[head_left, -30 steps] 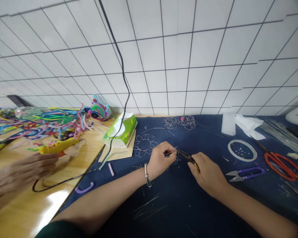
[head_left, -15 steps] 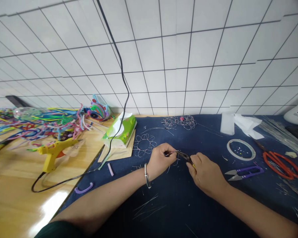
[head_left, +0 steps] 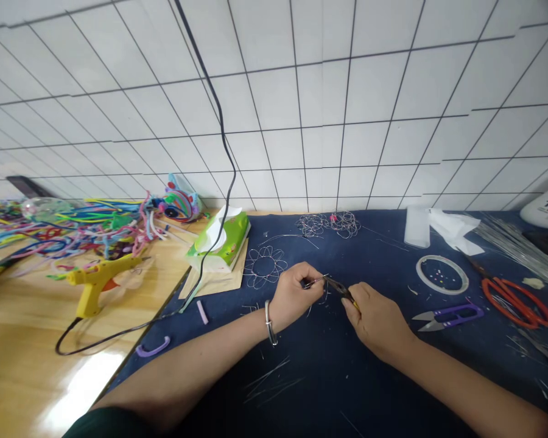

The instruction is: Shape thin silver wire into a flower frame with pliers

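My left hand (head_left: 300, 286) pinches a thin piece of wire (head_left: 318, 280) between thumb and fingers, just above the dark blue cloth (head_left: 369, 389). Closed around the handles of a pair of pliers (head_left: 337, 286) is my right hand (head_left: 378, 316); only a bit of yellow grip shows below the dark jaws. The plier tips meet the wire right beside my left fingertips. Much of the wire is hidden in my left hand. Behind that hand lies a flower-shaped wire ring (head_left: 265, 266). Farther back sit tangled wire shapes (head_left: 344, 224), one with a pink spot.
Purple thread snips (head_left: 450, 316), orange-handled scissors (head_left: 518, 302) and a white ring (head_left: 442, 275) around tiny beads lie at right. Left stand a tissue pack (head_left: 221, 240) and a yellow glue gun (head_left: 95, 280), its black cord (head_left: 119, 333) crossing the table. Loose wires (head_left: 271, 380) lie in front.
The view has shifted very slightly. Both hands keep their hold on the wire and pliers, with hardly any movement between them.
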Demonstrator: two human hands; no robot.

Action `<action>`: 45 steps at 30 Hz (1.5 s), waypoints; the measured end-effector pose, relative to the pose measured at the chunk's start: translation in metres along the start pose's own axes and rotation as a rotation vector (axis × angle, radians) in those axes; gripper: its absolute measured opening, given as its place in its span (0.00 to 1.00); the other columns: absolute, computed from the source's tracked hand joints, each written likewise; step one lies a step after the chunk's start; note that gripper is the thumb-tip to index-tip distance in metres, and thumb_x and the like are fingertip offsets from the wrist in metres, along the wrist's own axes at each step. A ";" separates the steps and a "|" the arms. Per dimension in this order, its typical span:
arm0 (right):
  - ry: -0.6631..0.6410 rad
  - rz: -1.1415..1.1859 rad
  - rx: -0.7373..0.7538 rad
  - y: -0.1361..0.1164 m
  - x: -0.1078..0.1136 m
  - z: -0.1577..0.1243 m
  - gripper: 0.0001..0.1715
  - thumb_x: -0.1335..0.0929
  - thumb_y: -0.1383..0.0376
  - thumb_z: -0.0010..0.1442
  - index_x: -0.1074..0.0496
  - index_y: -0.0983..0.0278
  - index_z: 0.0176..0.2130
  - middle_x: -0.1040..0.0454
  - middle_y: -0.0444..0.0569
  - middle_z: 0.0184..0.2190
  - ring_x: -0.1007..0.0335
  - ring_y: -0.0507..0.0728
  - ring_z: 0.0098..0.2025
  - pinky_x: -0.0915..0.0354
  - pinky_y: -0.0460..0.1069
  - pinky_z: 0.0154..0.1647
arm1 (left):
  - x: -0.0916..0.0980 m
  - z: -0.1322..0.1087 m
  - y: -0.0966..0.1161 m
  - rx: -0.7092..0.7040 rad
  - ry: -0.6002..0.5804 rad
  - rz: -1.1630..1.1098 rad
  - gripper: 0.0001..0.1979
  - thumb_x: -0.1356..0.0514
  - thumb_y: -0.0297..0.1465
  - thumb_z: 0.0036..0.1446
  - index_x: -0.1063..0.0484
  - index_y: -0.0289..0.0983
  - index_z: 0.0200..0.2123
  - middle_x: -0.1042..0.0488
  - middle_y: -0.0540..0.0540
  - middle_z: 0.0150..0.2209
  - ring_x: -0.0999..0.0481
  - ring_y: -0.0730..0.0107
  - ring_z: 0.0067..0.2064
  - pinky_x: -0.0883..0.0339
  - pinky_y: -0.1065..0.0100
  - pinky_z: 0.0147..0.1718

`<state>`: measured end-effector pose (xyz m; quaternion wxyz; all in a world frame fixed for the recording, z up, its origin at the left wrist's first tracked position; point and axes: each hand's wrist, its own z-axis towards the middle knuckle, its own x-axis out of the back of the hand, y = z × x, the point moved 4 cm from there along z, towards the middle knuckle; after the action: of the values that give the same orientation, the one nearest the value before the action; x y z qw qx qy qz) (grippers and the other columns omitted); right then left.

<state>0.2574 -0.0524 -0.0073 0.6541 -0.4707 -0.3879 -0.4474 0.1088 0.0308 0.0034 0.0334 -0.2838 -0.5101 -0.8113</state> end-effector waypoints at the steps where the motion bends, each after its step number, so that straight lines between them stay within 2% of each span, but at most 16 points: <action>1: -0.003 0.014 -0.008 0.000 0.000 0.000 0.10 0.43 0.62 0.61 0.40 0.63 0.30 0.35 0.46 0.28 0.38 0.51 0.27 0.44 0.45 0.27 | 0.000 0.000 0.001 -0.006 0.006 -0.003 0.03 0.44 0.24 0.48 0.33 0.34 0.23 0.32 0.51 0.24 0.34 0.77 0.26 0.39 0.74 0.26; 16: -0.052 0.031 -0.035 0.001 0.002 0.002 0.09 0.43 0.63 0.61 0.40 0.63 0.30 0.34 0.44 0.28 0.37 0.51 0.27 0.46 0.45 0.27 | -0.002 -0.001 0.001 -0.016 0.028 -0.010 0.03 0.44 0.24 0.47 0.33 0.34 0.23 0.32 0.51 0.24 0.34 0.77 0.26 0.39 0.74 0.27; 26: -0.015 0.140 -0.053 0.014 0.007 0.001 0.12 0.44 0.60 0.61 0.37 0.62 0.32 0.34 0.45 0.30 0.37 0.52 0.33 0.43 0.45 0.30 | 0.008 -0.007 -0.003 0.184 -0.025 -0.318 0.07 0.41 0.32 0.49 0.31 0.33 0.26 0.32 0.50 0.24 0.36 0.78 0.25 0.40 0.75 0.25; 30: -0.001 -0.013 0.033 0.015 0.001 0.001 0.11 0.40 0.60 0.59 0.34 0.64 0.35 0.34 0.48 0.30 0.37 0.54 0.35 0.42 0.47 0.33 | 0.015 -0.017 -0.008 0.252 -0.020 -0.439 0.08 0.40 0.32 0.47 0.31 0.32 0.26 0.33 0.50 0.23 0.37 0.79 0.24 0.41 0.75 0.24; 34: -0.006 -0.158 0.165 0.005 -0.002 -0.002 0.12 0.39 0.60 0.57 0.33 0.64 0.38 0.34 0.51 0.33 0.39 0.57 0.37 0.43 0.51 0.37 | 0.023 -0.026 -0.014 0.286 -0.001 -0.502 0.08 0.39 0.32 0.47 0.31 0.32 0.26 0.34 0.51 0.23 0.38 0.80 0.24 0.41 0.75 0.24; 39: -0.057 -0.165 0.251 -0.004 -0.003 -0.003 0.17 0.38 0.59 0.57 0.34 0.64 0.44 0.34 0.53 0.38 0.40 0.59 0.41 0.44 0.53 0.40 | 0.029 -0.033 -0.022 0.316 -0.003 -0.560 0.08 0.39 0.32 0.48 0.32 0.33 0.26 0.35 0.51 0.24 0.39 0.80 0.24 0.42 0.75 0.24; 42: -0.035 -0.149 0.268 -0.006 0.000 -0.002 0.20 0.36 0.57 0.55 0.35 0.64 0.46 0.34 0.54 0.41 0.41 0.61 0.45 0.45 0.57 0.44 | 0.031 -0.034 -0.025 0.331 0.004 -0.582 0.08 0.39 0.32 0.47 0.32 0.33 0.26 0.35 0.51 0.23 0.39 0.80 0.24 0.42 0.74 0.24; 45: -0.005 -0.114 0.276 -0.011 0.007 0.000 0.18 0.36 0.59 0.55 0.34 0.64 0.45 0.34 0.54 0.42 0.41 0.61 0.46 0.45 0.58 0.45 | 0.031 -0.034 -0.026 0.334 0.012 -0.613 0.08 0.39 0.32 0.48 0.32 0.33 0.26 0.35 0.52 0.22 0.39 0.81 0.23 0.43 0.74 0.24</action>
<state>0.2489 -0.0553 0.0021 0.6851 -0.3547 -0.4734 -0.4251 0.0596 0.0216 -0.0132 -0.1627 -0.1031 -0.6972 -0.6906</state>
